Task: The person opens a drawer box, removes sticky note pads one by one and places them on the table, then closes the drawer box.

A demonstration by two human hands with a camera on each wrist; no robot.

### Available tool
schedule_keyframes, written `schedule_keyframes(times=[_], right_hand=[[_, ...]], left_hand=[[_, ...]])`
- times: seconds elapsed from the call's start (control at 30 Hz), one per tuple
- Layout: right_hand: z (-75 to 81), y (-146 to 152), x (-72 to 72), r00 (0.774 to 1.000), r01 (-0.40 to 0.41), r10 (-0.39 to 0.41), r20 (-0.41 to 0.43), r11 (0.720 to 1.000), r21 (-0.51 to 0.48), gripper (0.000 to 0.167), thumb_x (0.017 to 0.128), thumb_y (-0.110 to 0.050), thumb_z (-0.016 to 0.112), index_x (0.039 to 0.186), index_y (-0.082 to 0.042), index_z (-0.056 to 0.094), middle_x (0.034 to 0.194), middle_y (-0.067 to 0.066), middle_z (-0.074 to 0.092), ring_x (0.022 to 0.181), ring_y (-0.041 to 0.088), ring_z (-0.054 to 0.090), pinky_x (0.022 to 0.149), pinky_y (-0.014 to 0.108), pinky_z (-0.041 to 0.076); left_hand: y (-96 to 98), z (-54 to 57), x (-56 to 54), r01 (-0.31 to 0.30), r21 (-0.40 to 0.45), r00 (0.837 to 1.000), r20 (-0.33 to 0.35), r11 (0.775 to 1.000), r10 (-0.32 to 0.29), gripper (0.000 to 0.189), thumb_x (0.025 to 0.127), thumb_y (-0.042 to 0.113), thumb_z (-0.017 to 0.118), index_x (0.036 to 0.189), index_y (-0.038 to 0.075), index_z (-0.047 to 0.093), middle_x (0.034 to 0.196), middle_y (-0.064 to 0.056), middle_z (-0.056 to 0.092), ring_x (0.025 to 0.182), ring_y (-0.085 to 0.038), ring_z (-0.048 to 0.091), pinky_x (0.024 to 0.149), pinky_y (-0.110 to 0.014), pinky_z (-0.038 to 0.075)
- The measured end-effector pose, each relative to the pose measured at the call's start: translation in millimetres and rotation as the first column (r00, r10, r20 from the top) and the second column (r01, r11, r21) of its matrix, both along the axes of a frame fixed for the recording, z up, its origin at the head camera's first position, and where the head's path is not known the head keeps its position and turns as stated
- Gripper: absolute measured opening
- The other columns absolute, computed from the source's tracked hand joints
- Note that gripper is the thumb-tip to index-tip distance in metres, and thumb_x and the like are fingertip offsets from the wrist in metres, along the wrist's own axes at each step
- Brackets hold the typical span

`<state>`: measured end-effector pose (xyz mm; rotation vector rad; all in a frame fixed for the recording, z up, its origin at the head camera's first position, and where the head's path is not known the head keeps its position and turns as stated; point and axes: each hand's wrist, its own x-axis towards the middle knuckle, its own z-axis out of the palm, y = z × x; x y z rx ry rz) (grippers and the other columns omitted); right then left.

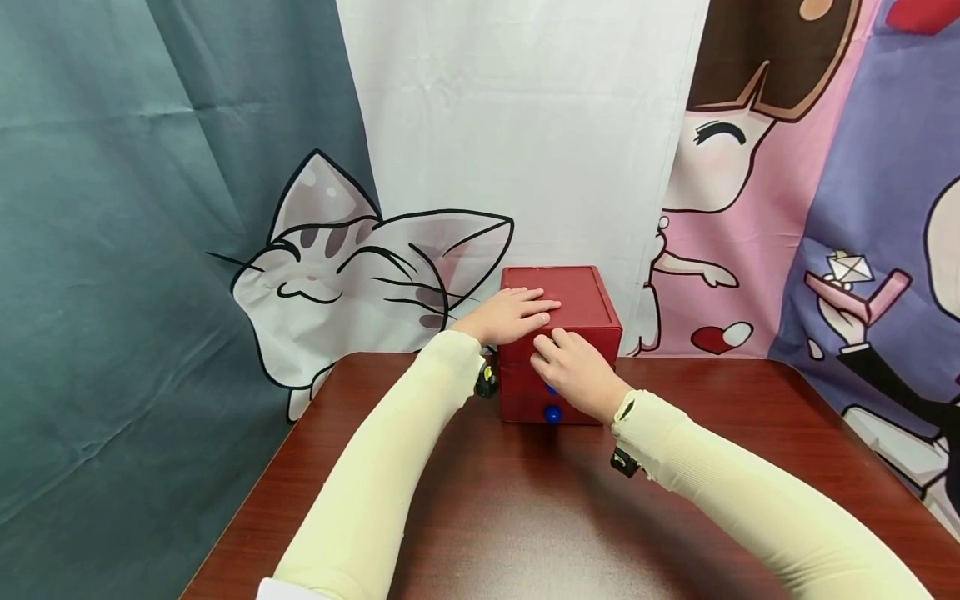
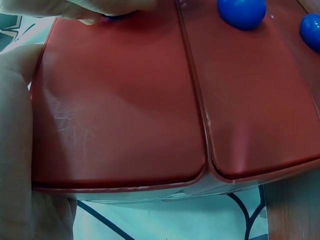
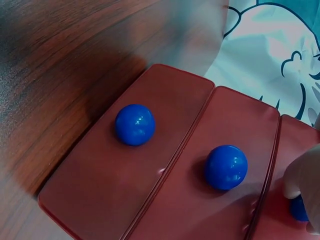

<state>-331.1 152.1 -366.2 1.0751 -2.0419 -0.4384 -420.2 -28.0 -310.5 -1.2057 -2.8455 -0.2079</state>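
The right grip [image 1: 573, 372] has its fingers curled in on the top knob [image 3: 299, 209], a blue ball on the front of the red drawer box [image 1: 566, 287]; the fingers cover most of it. The left grip [image 1: 512, 317] lies over the box's top near its front left edge, fingers spread and nearly straight, pinching nothing.

Around the right grip is the top drawer [image 2: 120, 100], its front level with the box's face. Below it on that face sit the middle knob [image 3: 226, 167] and the bottom knob [image 3: 135, 125], both untouched. The box stands on the worktop [image 1: 525, 517], with a printed cloth [image 1: 525, 125] behind it.

The box looks like stiff, glossy plastic or lacquer, probably fairly light and liable to slide or tip if pulled without a steadying palm on top. The knobs look hard, smooth and perhaps slippery, so the best hold is likely a pinch behind the ball's widest part. Nothing about the box seems very fragile.
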Motion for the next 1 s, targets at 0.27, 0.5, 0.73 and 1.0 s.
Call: schedule_keyframes(times=[0.27,0.5,0.73,1.0], right_hand=[[-1.6,-0.7,-0.8,1.0,-0.016,0.016,-0.003,1.0,-0.001,0.018,0.085,-0.009,0.081,0.1,-0.006,0.071,0.099,0.013,0.056,0.084,0.028,0.049,0.07,0.035,0.049],[-3.6,0.7,0.4,1.0,-0.025,0.025,-0.008,1.0,-0.01,0.021,0.084,-0.01,0.083,0.102,-0.008,0.072,0.1,0.013,0.056,0.088,0.029,0.05,0.074,0.038,0.049],[-3.1,0.9,3.6,1.0,0.0,0.0,-0.022,1.0,-0.002,0.016,0.088,-0.009,0.078,0.101,-0.01,0.071,0.1,0.012,0.056,0.09,0.03,0.052,0.078,0.041,0.049],[-6.0,1.4,6.2,0.999,-0.01,0.009,-0.038,1.0,-0.015,0.017,0.087,-0.009,0.079,0.101,-0.011,0.07,0.1,0.011,0.055,0.09,0.03,0.052,0.079,0.046,0.049]], left_hand=[[-0.7,0.6,-1.3,0.007,0.015,1.0,0.029,1.0,-0.008,0.05,0.108,0.042,0.039,0.156,0.028,0.042,0.164,-0.006,0.031,0.153,-0.031,0.022,0.125,-0.047,0.011],[-0.6,1.1,-2.1,0.013,0.027,0.999,0.043,1.0,-0.014,0.05,0.107,0.042,0.039,0.155,0.028,0.043,0.164,-0.006,0.031,0.153,-0.031,0.022,0.124,-0.047,0.011],[-0.9,2.0,-2.1,0.005,0.038,0.998,0.059,0.999,-0.007,0.051,0.107,0.043,0.04,0.155,0.029,0.043,0.165,-0.005,0.03,0.154,-0.03,0.02,0.125,-0.044,0.008],[-2.1,2.8,-1.6,0.013,0.039,0.996,0.084,0.999,-0.016,0.052,0.107,0.044,0.041,0.156,0.027,0.042,0.165,-0.006,0.029,0.154,-0.03,0.019,0.125,-0.045,0.007]])
